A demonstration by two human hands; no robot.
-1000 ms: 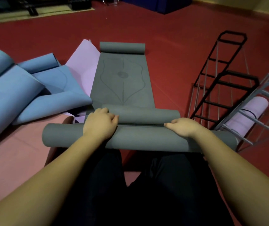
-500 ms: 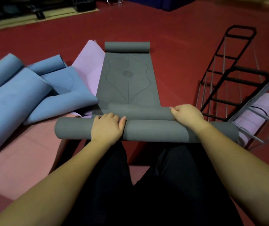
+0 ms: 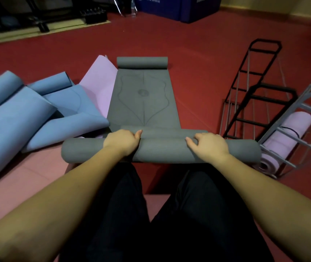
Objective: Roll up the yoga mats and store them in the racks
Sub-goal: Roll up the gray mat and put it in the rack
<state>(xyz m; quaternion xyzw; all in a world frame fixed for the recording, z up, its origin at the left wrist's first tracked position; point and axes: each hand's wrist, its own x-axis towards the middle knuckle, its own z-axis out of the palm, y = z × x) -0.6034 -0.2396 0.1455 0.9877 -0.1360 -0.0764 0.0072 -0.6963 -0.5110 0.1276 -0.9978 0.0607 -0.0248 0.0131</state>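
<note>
My left hand [image 3: 121, 142] and right hand [image 3: 210, 145] curl over the grey roll [image 3: 162, 151] across my lap, holding it tight so it won't unroll. The grey mat [image 3: 143, 99] lies flat ahead, near 2 racks [image 3: 252, 103].

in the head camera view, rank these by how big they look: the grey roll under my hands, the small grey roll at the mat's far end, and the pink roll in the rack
1. grey roll under the hands, nearest the camera.
2. pink roll in the rack.
3. far grey roll, though distance shrinks it.

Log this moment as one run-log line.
stage: rolling | left hand: on grey roll | right hand: on grey roll | far end: curled | rack: holds one pink roll
</note>
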